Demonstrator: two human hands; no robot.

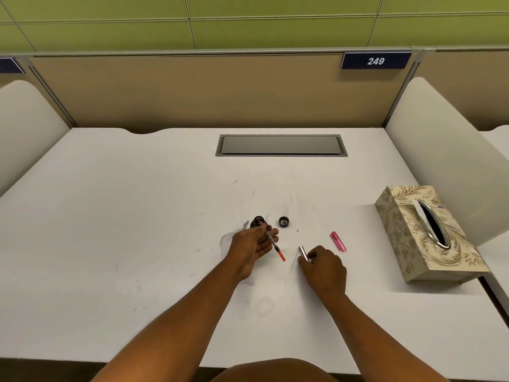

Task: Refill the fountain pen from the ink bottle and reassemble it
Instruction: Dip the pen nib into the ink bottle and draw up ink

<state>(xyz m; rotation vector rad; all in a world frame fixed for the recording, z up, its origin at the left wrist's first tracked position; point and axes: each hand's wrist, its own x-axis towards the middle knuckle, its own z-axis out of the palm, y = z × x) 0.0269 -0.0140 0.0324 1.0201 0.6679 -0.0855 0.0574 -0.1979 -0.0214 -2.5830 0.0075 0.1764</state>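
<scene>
A small dark ink bottle (258, 221) stands uncapped on the white desk (137, 230). My left hand (254, 244) holds the pen's nib section with its converter (273, 242), nib end at the bottle's mouth, orange end pointing back toward me. The bottle's dark cap (284, 221) lies just right of the bottle. My right hand (325, 267) rests on the desk, fingers closed around the silver pen barrel (303, 252). A pink pen cap (338, 241) lies to the right of that hand.
A patterned tissue box (429, 232) stands at the right edge of the desk. A grey cable hatch (281, 145) is set into the desk's far middle. White side dividers (440, 150) flank the desk. Faint ink smudges mark the surface.
</scene>
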